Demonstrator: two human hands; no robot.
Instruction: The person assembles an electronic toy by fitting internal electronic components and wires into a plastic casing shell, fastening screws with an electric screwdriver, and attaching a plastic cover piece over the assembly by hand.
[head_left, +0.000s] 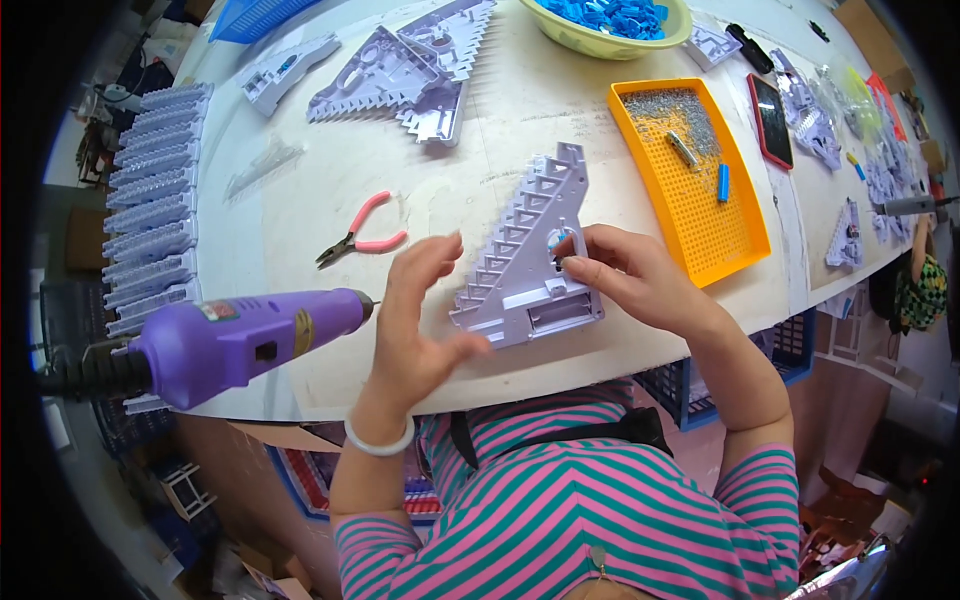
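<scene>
A pale lavender, triangular plastic piece point(530, 265) with a stepped, toothed edge lies on the white table in front of me. My right hand point(640, 275) rests at its right side, thumb and forefinger pinched by a round opening. What they pinch is small, dark and partly hidden. To the left of the piece, my left hand point(415, 310) is raised with fingers apart, holding nothing. A purple electric screwdriver point(245, 340) points its bit toward that hand from the left. Pink-handled pliers point(375, 225) lie beyond my left hand, jaws toward the left.
An orange tray point(725, 250) holds many small metal screws, a blue cylinder point(723, 183) and a metallic one point(683, 150). Beside it lies a phone point(769, 120). At the back are a yellow bowl point(600, 45) of blue parts and more plastic pieces point(385, 75). Toothed parts point(155, 200) line the left edge.
</scene>
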